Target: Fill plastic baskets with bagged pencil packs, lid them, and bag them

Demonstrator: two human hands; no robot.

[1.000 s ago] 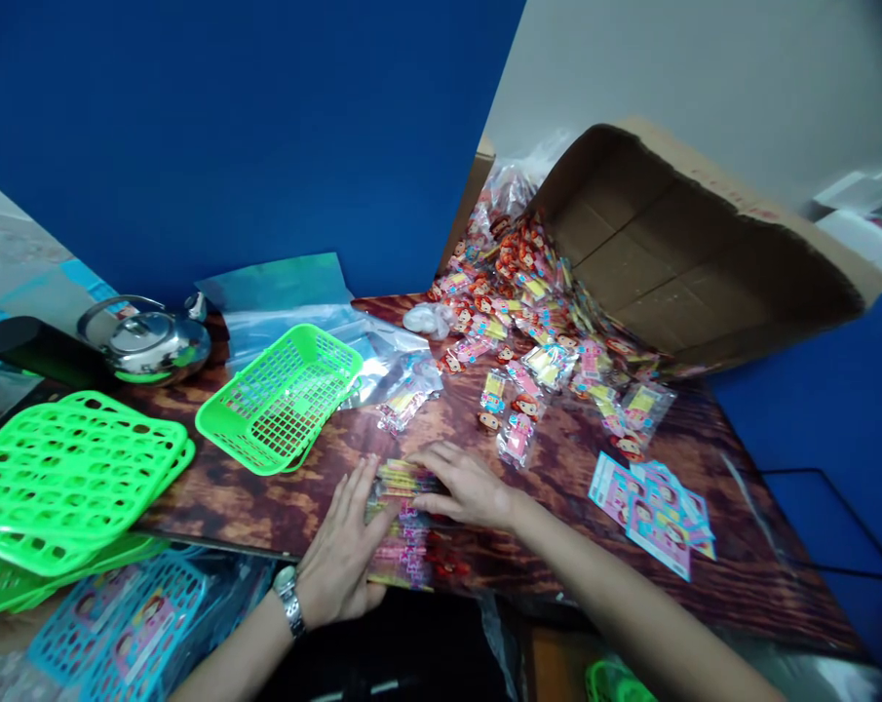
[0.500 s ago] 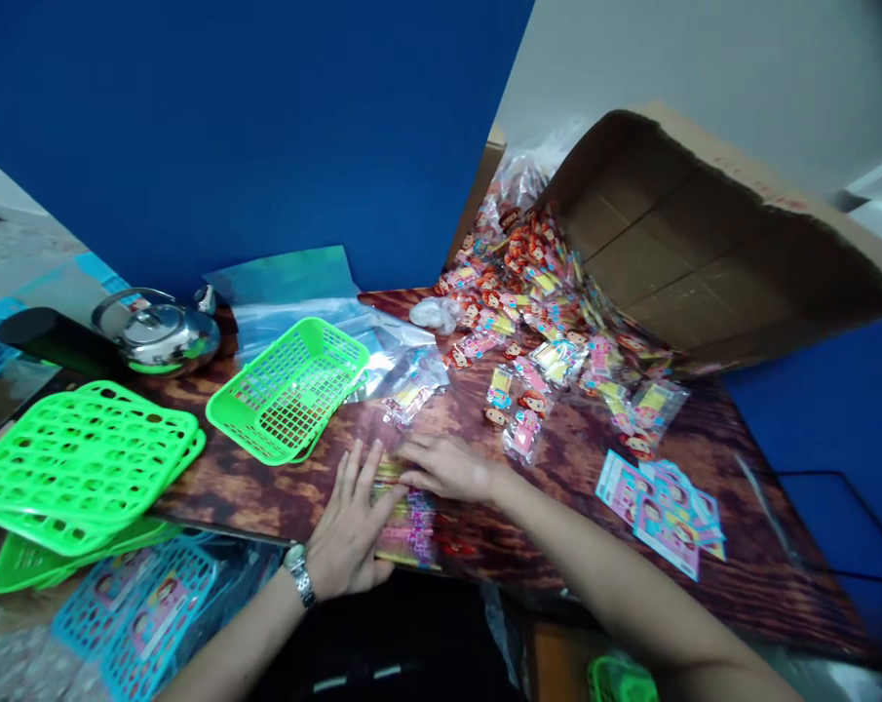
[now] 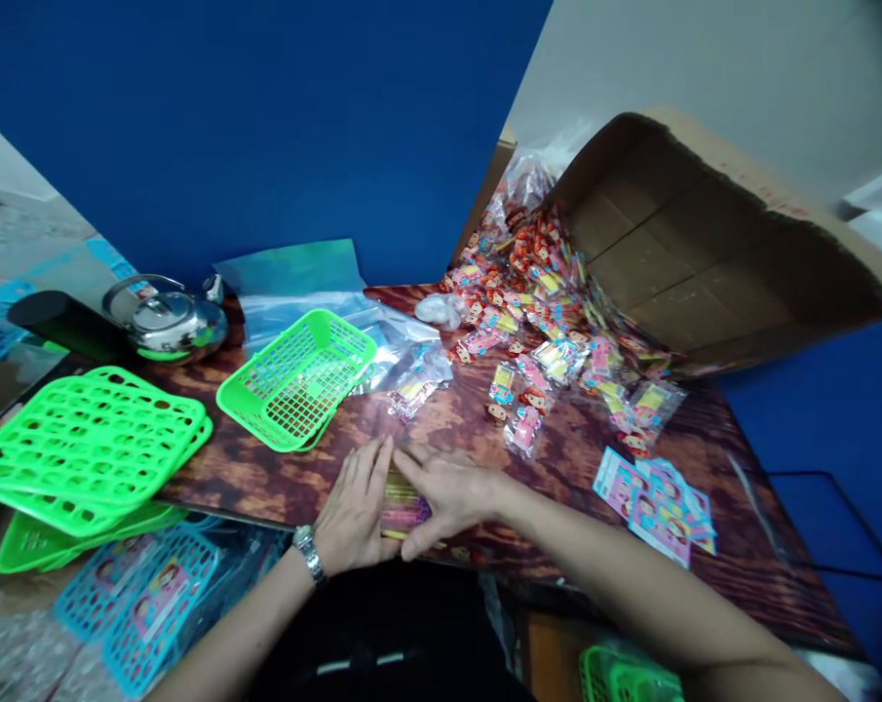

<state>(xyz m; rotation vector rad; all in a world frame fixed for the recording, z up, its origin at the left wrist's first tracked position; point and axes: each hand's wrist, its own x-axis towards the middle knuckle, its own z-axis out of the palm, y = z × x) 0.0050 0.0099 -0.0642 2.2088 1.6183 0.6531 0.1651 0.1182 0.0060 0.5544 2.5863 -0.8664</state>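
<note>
At the table's front edge, a row of small plastic packets (image 3: 402,509) is pressed between my two hands. My left hand (image 3: 354,509) lies along the left side of the row, its fingers close together and pointing away from me; a metal watch (image 3: 308,553) is on that wrist. Curving around the right and far side, my right hand (image 3: 451,490) has its thumb toward me. The hands nearly meet at the fingertips, and they cover much of the row. Beyond them lie loose doll-figure packets (image 3: 524,429) in clear bags.
A large tipped carton (image 3: 704,253) spills a heap of packets (image 3: 535,263) at the back right. Printed cards (image 3: 660,512) lie at right. To the left are a green basket (image 3: 298,382), stacked green lids (image 3: 90,444), a kettle (image 3: 170,327) and blue baskets (image 3: 159,604) below the table.
My right hand has come from the far end of the row down its right side, thumb toward me. My left fingers have drawn together, and the packets are squeezed between both hands.
</note>
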